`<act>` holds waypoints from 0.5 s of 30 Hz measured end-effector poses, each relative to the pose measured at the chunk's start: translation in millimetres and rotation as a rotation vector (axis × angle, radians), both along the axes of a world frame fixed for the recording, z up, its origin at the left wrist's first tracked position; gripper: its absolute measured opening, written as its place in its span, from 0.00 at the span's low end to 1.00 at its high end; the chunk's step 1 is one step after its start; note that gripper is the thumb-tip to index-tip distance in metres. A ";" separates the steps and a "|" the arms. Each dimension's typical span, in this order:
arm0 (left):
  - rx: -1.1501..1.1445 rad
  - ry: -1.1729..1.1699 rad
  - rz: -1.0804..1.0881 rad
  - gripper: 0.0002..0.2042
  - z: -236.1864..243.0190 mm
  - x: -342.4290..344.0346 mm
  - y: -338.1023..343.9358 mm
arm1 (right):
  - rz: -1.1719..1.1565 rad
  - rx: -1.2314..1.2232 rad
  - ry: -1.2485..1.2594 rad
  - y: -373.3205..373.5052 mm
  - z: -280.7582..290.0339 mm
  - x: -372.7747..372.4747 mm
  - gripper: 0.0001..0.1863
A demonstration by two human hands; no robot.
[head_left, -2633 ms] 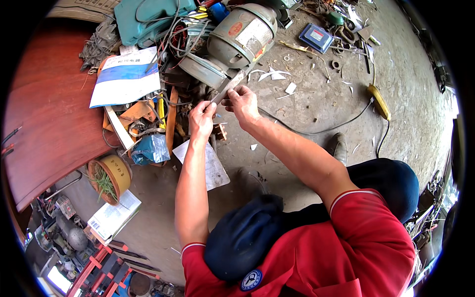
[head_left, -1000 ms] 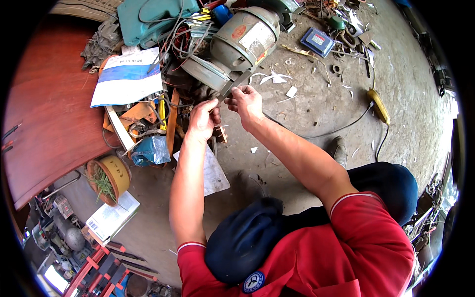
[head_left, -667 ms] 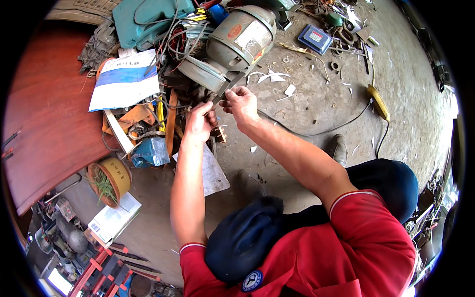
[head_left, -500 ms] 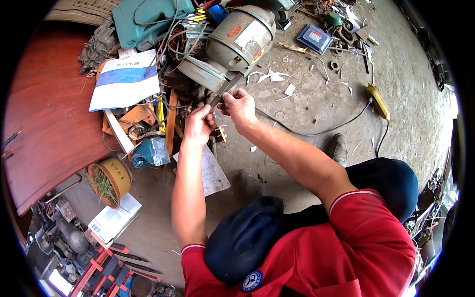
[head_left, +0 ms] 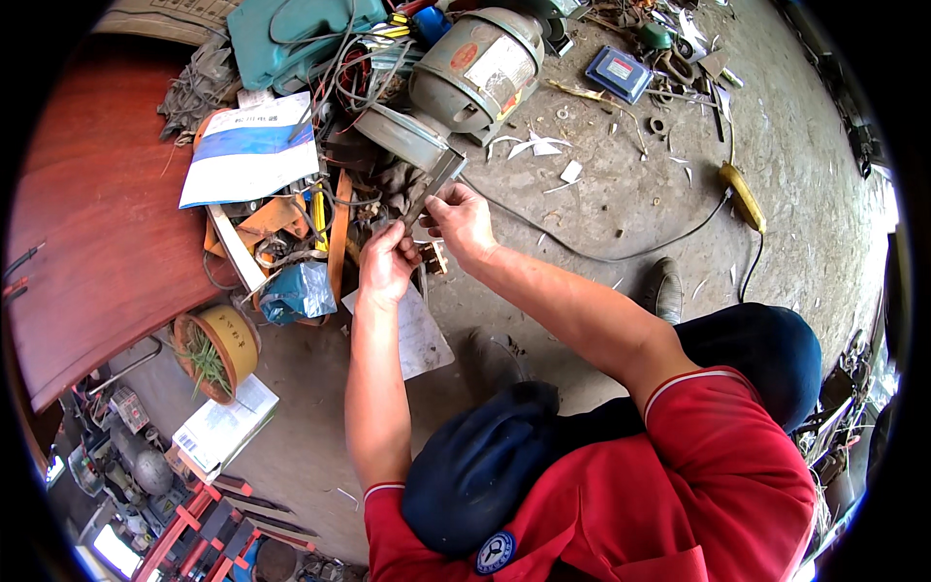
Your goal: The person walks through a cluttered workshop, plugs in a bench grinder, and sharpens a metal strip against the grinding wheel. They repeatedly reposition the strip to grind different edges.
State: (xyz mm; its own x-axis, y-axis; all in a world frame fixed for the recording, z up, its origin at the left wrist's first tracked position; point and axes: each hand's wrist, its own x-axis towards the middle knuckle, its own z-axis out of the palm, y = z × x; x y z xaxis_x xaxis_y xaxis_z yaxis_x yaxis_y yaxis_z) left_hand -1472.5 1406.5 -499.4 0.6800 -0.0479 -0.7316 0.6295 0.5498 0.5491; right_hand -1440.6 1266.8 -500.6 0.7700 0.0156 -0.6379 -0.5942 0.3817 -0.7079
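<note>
A grey bench grinder (head_left: pixel 477 70) stands on the floor in front of me, its round wheel guard (head_left: pixel 400 136) toward my hands. Between my hands is a narrow, dark flat metal bar (head_left: pixel 419 206), slanting up toward the front of the guard. My left hand (head_left: pixel 387 264) is closed around its lower end. Higher up, my right hand (head_left: pixel 461 223) pinches it between thumb and fingers. The bar's upper end overlaps the metal at the guard's edge; whether it touches the wheel I cannot tell.
Left of the grinder lie tangled cables, a teal case (head_left: pixel 291 44), a blue-white sheet (head_left: pixel 250 145) and orange scraps. A reddish table (head_left: pixel 107 213) and a potted plant (head_left: pixel 218 349) are further left. A cord with a yellow power strip (head_left: pixel 742 197) crosses the right floor.
Both hands have shifted slightly down and left with the metal bar, away from the wheel guard. The whole view has also moved slightly.
</note>
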 end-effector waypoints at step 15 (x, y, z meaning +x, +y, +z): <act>1.124 -0.643 -0.380 0.06 -0.8 -15.7 -14.1 | -0.035 0.153 0.112 -20.0 -13.6 -9.3 0.06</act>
State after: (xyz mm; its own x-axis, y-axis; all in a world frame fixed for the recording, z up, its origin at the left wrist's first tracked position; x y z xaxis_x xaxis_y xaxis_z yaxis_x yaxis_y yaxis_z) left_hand -1488.2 1392.4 -500.2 0.9932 0.1015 -0.0577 0.1036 -0.5384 0.8363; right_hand -1449.8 1246.8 -514.2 0.6962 0.0937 -0.7117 -0.6504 0.5018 -0.5702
